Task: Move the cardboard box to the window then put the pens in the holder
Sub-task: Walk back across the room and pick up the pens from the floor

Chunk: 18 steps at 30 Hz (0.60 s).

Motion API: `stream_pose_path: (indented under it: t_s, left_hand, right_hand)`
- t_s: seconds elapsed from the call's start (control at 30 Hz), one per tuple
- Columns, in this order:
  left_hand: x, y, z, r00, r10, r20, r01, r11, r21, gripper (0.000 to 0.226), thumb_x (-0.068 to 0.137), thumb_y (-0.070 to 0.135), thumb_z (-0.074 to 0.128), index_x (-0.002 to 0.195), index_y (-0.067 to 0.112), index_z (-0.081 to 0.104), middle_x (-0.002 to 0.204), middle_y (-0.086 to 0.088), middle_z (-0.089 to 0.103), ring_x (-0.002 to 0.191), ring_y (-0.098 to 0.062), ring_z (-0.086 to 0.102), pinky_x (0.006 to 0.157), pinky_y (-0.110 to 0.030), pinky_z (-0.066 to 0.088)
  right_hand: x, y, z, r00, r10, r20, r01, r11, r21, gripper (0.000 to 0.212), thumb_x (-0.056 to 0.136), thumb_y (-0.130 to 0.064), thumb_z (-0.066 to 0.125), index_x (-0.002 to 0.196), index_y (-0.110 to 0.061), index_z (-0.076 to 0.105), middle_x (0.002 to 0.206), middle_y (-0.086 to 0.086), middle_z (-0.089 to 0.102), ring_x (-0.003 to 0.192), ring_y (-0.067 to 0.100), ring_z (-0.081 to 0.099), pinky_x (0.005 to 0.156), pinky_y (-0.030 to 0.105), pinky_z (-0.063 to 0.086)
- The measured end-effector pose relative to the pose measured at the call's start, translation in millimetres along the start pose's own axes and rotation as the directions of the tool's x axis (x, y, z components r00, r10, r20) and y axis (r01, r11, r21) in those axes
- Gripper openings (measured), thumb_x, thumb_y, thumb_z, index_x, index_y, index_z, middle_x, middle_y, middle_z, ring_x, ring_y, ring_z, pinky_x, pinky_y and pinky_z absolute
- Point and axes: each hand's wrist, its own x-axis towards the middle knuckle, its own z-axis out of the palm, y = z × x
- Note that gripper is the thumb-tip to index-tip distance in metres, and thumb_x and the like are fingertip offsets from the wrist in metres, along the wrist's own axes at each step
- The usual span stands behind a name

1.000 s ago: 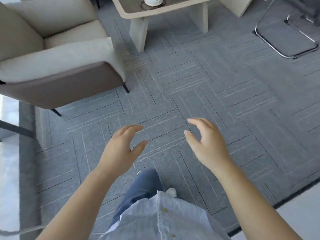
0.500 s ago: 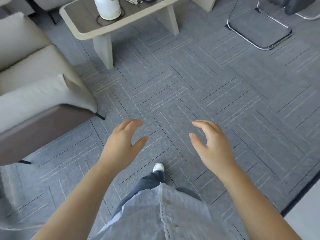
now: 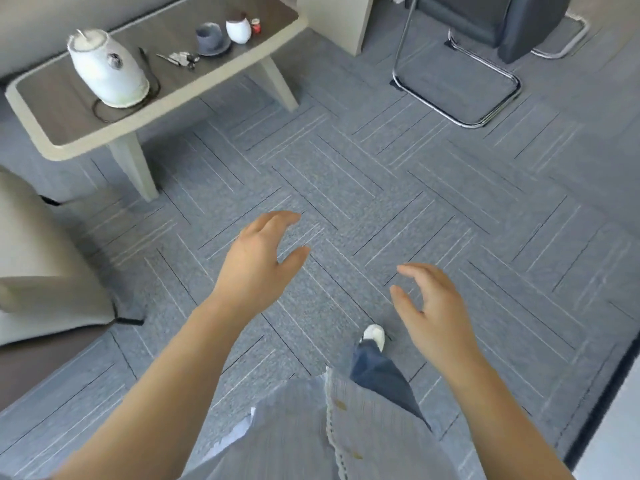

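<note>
My left hand [image 3: 258, 263] hovers over the grey carpet with fingers spread and nothing in it. My right hand [image 3: 433, 308] hangs a little lower and to the right, also open with nothing in it. No cardboard box, pens or holder are visible in this view. A dark pen-like stick [image 3: 143, 58] lies on the low table beside the kettle, too small to identify.
A low table [image 3: 52, 147] at upper left carries a white kettle [image 3: 107, 69], keys [image 3: 180, 58], a grey cup on a saucer [image 3: 209, 38] and a white jar [image 3: 239, 29]. A beige armchair [image 3: 41, 258] stands at left, a chrome-framed chair [image 3: 460, 84] at upper right. My foot [image 3: 374, 336] is on the carpet.
The view has swung so the low table and the chrome chair come further into frame and the armchair slides left. My left hand rose; my right hand dropped slightly.
</note>
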Motion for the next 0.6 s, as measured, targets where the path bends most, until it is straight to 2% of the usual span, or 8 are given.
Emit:
stream_pose_path:
  t_s: [0.23, 0.37, 0.5, 0.6]
  left_hand:
    - [106, 34, 15, 0.991, -0.132, -0.033, 0.132, 0.991, -0.004, 0.043, 0.083, 0.024, 0.054, 0.124, 0.016, 0.044, 0.135, -0.002, 0.047, 0.123, -0.019, 0.042, 0.091, -0.022, 0.027]
    - [161, 30, 19, 0.979, -0.201, -0.041, 0.201, 0.979, -0.002, 0.043, 0.082, 0.025, 0.055, 0.123, 0.015, 0.046, 0.135, -0.003, 0.048, 0.124, -0.021, 0.043, 0.092, -0.025, 0.031]
    - [236, 15, 22, 0.963, -0.265, -0.056, 0.264, 0.964, -0.023, 0.043, 0.082, 0.023, 0.055, 0.123, 0.014, 0.046, 0.134, -0.004, 0.049, 0.123, -0.022, 0.044, 0.091, -0.025, 0.03]
    - [310, 5, 17, 0.966, -0.253, -0.054, 0.253, 0.967, -0.017, 0.045, 0.082, 0.024, 0.055, 0.125, 0.014, 0.044, 0.137, -0.003, 0.046, 0.124, -0.022, 0.043, 0.097, -0.028, 0.033]
  right_hand:
    - [159, -1, -70, 0.989, -0.14, 0.041, 0.142, 0.988, -0.063, 0.044, 0.08, -0.028, 0.045, 0.117, -0.006, 0.052, 0.124, 0.01, 0.055, 0.118, 0.022, 0.046, 0.098, 0.024, 0.029]
    - [244, -14, -83, 0.977, -0.205, 0.058, 0.207, 0.977, -0.045, 0.046, 0.077, -0.029, 0.044, 0.117, -0.006, 0.052, 0.125, 0.01, 0.054, 0.118, 0.023, 0.047, 0.101, 0.035, 0.035]
    - [332, -18, -85, 0.971, -0.229, 0.071, 0.233, 0.971, -0.061, 0.045, 0.077, -0.028, 0.044, 0.116, -0.007, 0.053, 0.125, 0.01, 0.054, 0.119, 0.022, 0.046, 0.102, 0.032, 0.033]
    - [401, -21, -86, 0.972, -0.219, 0.086, 0.226, 0.971, -0.083, 0.044, 0.078, -0.028, 0.045, 0.116, -0.007, 0.053, 0.125, 0.01, 0.054, 0.118, 0.023, 0.047, 0.101, 0.034, 0.035]
